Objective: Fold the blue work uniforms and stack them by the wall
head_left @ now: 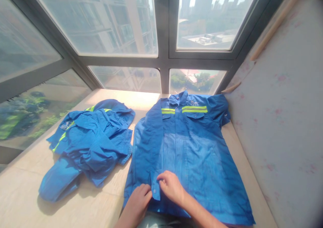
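A blue work jacket lies spread out, front up, with its collar toward the window and yellow-green reflective stripes across the chest. Its sleeve on the left side is laid down over the front, and the sleeve's cuff sits near the bottom hem. My left hand is closed, fingers pinching the left edge of that cuff. On the cuff's other side, my right hand is closed too, thumb and forefinger gripping its right edge. The far sleeve, at the right, is partly tucked out of sight.
A second blue jacket with reflective stripes lies crumpled to the left on the pale sill. Grey window frames rise behind and at the left. A flower-patterned wall stands close on the right.
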`<action>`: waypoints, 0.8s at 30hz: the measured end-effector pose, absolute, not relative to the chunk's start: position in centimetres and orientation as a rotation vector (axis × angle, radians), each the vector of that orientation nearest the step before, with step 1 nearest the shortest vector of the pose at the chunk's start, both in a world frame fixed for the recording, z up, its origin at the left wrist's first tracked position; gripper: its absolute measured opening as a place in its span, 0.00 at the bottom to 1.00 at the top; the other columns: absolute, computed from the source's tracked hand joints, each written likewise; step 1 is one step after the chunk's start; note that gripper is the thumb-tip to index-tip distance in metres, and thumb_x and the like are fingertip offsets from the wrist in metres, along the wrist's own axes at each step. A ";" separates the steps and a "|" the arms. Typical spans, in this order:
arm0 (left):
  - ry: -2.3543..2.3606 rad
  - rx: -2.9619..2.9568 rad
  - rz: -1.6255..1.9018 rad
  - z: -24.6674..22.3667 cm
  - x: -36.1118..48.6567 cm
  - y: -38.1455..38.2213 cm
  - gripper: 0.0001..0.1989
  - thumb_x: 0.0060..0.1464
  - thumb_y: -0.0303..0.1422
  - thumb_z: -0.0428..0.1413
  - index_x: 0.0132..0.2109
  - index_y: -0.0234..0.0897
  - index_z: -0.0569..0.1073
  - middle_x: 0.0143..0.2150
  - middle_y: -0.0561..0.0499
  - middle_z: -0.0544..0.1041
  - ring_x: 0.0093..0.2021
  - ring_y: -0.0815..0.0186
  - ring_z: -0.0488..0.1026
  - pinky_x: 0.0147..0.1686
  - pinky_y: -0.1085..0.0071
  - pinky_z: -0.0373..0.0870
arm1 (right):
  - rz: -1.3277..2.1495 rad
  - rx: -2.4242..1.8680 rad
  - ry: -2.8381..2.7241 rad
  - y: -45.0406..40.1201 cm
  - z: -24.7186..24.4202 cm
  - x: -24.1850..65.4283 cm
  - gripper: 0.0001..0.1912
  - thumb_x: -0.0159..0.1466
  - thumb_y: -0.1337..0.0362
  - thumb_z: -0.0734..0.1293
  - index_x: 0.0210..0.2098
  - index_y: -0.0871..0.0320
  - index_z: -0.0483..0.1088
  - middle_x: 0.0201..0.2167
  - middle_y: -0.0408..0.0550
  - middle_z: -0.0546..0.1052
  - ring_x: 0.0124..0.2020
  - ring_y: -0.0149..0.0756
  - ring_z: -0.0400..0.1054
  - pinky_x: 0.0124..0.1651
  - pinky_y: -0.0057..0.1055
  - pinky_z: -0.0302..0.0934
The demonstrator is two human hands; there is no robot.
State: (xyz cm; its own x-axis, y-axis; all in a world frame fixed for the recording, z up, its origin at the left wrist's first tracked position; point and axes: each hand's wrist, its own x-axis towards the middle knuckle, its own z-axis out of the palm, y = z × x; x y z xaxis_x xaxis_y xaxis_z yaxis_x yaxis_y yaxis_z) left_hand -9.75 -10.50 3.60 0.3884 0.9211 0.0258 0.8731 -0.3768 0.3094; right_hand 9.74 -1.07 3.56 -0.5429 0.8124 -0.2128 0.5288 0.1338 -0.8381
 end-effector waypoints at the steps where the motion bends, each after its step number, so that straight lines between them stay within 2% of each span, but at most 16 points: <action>1: 1.581 2.416 0.277 3.6 -9.8 -10.5 0.11 0.57 0.20 0.49 0.39 0.38 0.73 0.40 0.48 0.75 0.39 0.63 0.71 0.37 0.71 0.65 | 1.368 -1.306 -2.122 -1.1 3.6 9.7 0.19 0.61 0.72 0.60 0.43 0.56 0.81 0.39 0.49 0.81 0.44 0.38 0.74 0.51 0.30 0.63; 5: 1.578 2.454 0.256 4.1 -10.0 -10.2 0.13 0.57 0.20 0.49 0.40 0.39 0.74 0.39 0.48 0.76 0.38 0.63 0.72 0.36 0.71 0.68 | 1.348 -1.322 -2.119 -1.1 3.6 9.5 0.18 0.60 0.73 0.60 0.42 0.56 0.80 0.39 0.49 0.80 0.44 0.38 0.74 0.51 0.30 0.62; 11: 1.659 2.542 0.492 4.3 -10.4 -11.1 0.23 0.55 0.19 0.47 0.53 0.41 0.75 0.50 0.45 0.79 0.48 0.59 0.77 0.47 0.66 0.75 | 1.315 -1.358 -2.068 -2.1 3.4 9.3 0.18 0.58 0.74 0.61 0.45 0.58 0.75 0.38 0.48 0.76 0.37 0.35 0.71 0.45 0.29 0.63; 18: 1.727 2.577 0.735 4.1 -11.3 -12.0 0.17 0.62 0.22 0.46 0.47 0.40 0.78 0.43 0.47 0.82 0.43 0.63 0.80 0.43 0.69 0.78 | 1.353 -1.373 -1.902 -3.0 3.3 8.8 0.17 0.54 0.77 0.62 0.40 0.58 0.72 0.36 0.45 0.74 0.34 0.34 0.69 0.44 0.28 0.64; 24: 1.717 2.559 0.799 6.1 -12.6 -13.2 0.15 0.64 0.26 0.50 0.50 0.43 0.78 0.48 0.48 0.82 0.47 0.63 0.79 0.49 0.67 0.77 | 1.446 -1.261 -1.810 -3.1 5.4 8.9 0.11 0.56 0.74 0.64 0.37 0.56 0.72 0.33 0.43 0.74 0.32 0.32 0.69 0.40 0.27 0.64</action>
State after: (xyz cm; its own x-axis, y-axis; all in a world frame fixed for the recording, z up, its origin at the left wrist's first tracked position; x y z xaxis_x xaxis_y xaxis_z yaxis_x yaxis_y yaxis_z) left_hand -12.65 -13.23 6.12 0.2925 0.8561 0.4260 0.8771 -0.4177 0.2372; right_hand 8.87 -3.12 5.44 -0.4468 0.8802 -0.1600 0.3504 0.0076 -0.9366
